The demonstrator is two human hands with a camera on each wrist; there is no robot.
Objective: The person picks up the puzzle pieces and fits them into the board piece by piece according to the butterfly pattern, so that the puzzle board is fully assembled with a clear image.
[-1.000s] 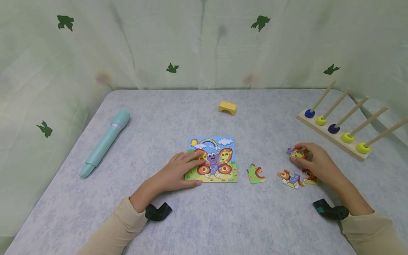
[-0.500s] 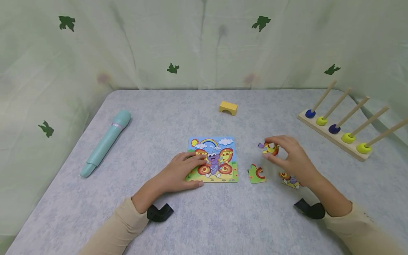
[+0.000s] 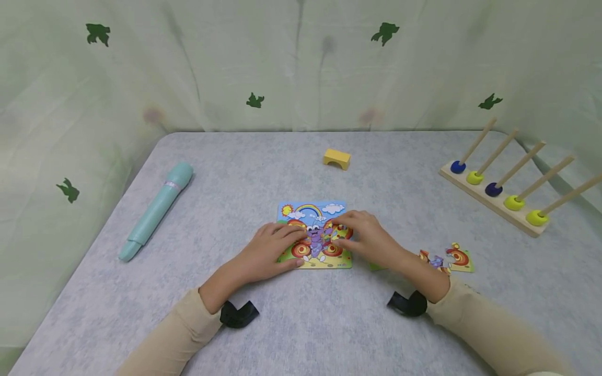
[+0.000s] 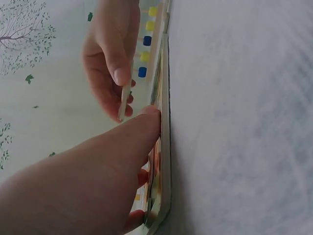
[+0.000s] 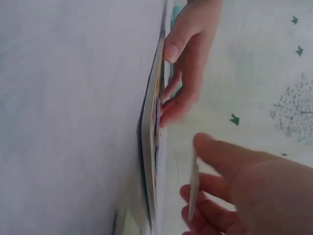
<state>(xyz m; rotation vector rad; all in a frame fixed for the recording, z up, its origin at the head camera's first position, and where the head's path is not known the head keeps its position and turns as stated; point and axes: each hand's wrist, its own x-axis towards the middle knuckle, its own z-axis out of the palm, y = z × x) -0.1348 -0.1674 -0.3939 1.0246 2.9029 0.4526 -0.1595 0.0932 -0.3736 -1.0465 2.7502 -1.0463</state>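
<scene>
A square jigsaw puzzle board with a butterfly picture lies in the middle of the table. My left hand rests on its left side, fingers spread over the picture and the thumb at the front edge. Between thumb and fingers, my right hand pinches a puzzle piece. Both wrist views show this piece held just above the board, roughly parallel to it. Under the right forearm, a green puzzle piece is mostly hidden. Two more puzzle pieces lie to the right, one with a purple body and one with a red-orange swirl.
Behind the board stands a yellow arch block. A long teal tube-like object with a rounded end lies at the left. At the right, a wooden peg rack carries blue and yellow beads. A pale curtain hangs behind the table.
My right hand has lifted the puzzle piece from the right and carried it left over the board. My left hand has stayed nearly in place.
</scene>
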